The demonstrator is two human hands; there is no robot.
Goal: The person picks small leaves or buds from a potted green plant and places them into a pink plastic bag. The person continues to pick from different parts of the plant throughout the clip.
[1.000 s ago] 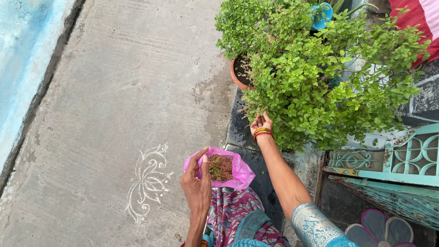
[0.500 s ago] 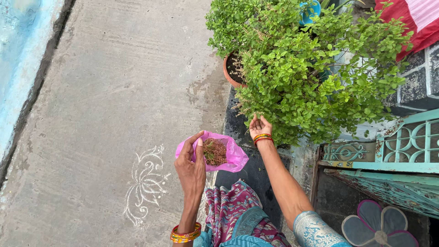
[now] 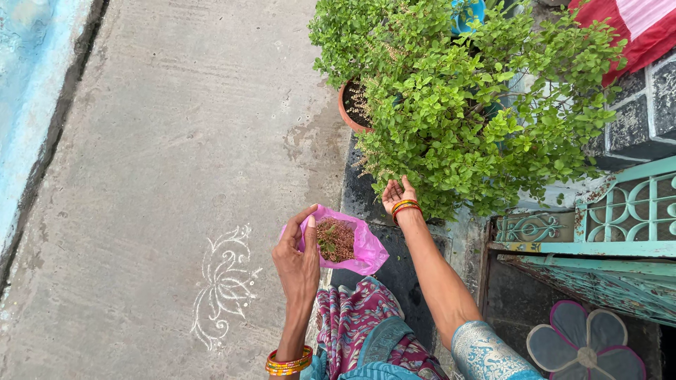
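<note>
My left hand [image 3: 297, 255] grips the rim of an open pink plastic bag [image 3: 366, 250] that holds brown dried plant bits [image 3: 336, 239]. My right hand [image 3: 396, 192], with orange bangles at the wrist, reaches up into the lower leaves of a bushy green plant [image 3: 458, 105]. Its fingers are curled around thin stems at the foliage's edge; what lies between them is hidden. A terracotta pot [image 3: 346, 111] shows under the plant's left side.
Grey concrete ground [image 3: 176, 141] with a white chalk floral drawing [image 3: 224, 281] lies to the left. A turquoise metal grille [image 3: 598, 225] and dark tiled ledge stand on the right. Red striped cloth [image 3: 634, 24] hangs at the top right.
The view has shifted slightly. My left hand with the pink bag moved a little left and down; my right hand stays at the plant's lower leaves.
</note>
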